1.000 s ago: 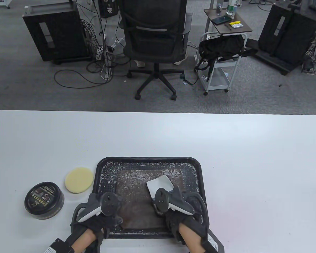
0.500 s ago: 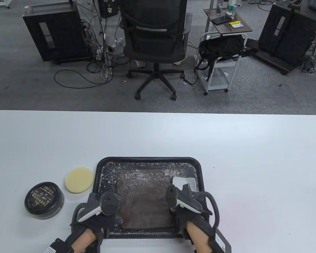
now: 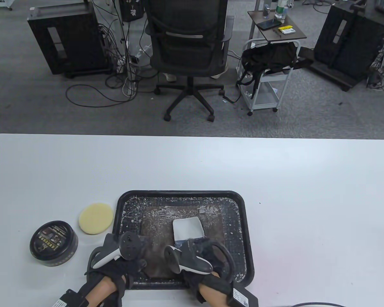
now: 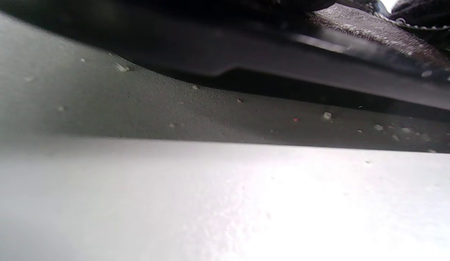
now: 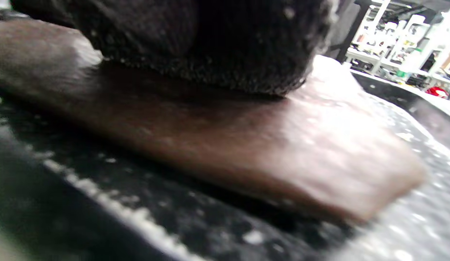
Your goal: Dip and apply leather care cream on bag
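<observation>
- White cloth (image 3: 188, 229) lies flat on the brown leather bag (image 3: 160, 224) in the tray (image 3: 248, 230), just ahead of my right hand (image 3: 195, 259); its fingers are hidden, grip can't tell.
- Left hand (image 3: 121, 255) rests on the tray's near-left corner, fingers hidden too.
- Right hand's nearer the cloth; cream tin (image 3: 53, 243) and yellow sponge (image 3: 96, 218) sit left of my left hand.

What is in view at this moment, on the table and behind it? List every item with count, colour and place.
Tray: one, black, white-flecked, table's near middle.
Leather piece: one, brown, flat in tray.
Cloth: one, white, on the leather.
Sponge pad: one, pale yellow, left of tray.
Cream tin: one, black, lid on, left of sponge.
Table: one, white.
Office chair: one, black, behind table.
Cart: one, white, black bag on it.
Left hand: black glove, at tray's near left corner.
Right hand: black glove, at cloth's near edge.
</observation>
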The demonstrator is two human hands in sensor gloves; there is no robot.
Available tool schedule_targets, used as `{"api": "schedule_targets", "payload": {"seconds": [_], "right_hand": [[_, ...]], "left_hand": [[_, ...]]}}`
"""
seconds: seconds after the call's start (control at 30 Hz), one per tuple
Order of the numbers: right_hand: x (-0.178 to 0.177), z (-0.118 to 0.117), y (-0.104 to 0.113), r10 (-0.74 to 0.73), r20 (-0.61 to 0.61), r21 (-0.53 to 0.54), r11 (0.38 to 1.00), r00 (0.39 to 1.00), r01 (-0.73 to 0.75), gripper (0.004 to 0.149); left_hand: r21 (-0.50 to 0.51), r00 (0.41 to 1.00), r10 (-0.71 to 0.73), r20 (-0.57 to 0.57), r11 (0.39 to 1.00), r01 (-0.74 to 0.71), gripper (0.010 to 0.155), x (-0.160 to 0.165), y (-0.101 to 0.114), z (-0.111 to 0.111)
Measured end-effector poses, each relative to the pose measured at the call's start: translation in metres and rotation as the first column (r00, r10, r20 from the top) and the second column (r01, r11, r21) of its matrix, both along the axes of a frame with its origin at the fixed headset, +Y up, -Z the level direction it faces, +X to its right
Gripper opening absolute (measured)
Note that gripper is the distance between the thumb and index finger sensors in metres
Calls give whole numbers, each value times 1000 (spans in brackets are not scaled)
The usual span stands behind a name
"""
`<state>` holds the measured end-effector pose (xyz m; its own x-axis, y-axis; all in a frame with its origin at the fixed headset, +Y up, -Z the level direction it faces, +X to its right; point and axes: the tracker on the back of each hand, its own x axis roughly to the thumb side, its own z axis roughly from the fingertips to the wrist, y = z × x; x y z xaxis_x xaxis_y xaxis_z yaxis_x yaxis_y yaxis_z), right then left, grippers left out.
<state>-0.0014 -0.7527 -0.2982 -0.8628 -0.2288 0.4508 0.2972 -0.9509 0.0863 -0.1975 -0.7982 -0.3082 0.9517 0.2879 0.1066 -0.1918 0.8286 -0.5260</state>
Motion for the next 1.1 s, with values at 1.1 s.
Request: {"api": "schedule_targets", "payload": {"seconds": [1.1], "right_hand": [[-32, 4, -3, -338, -162, -350, 898, 927, 266, 53]], "left_hand": [[-87, 999, -21, -30, 996, 18, 71, 1, 0, -3]]}}
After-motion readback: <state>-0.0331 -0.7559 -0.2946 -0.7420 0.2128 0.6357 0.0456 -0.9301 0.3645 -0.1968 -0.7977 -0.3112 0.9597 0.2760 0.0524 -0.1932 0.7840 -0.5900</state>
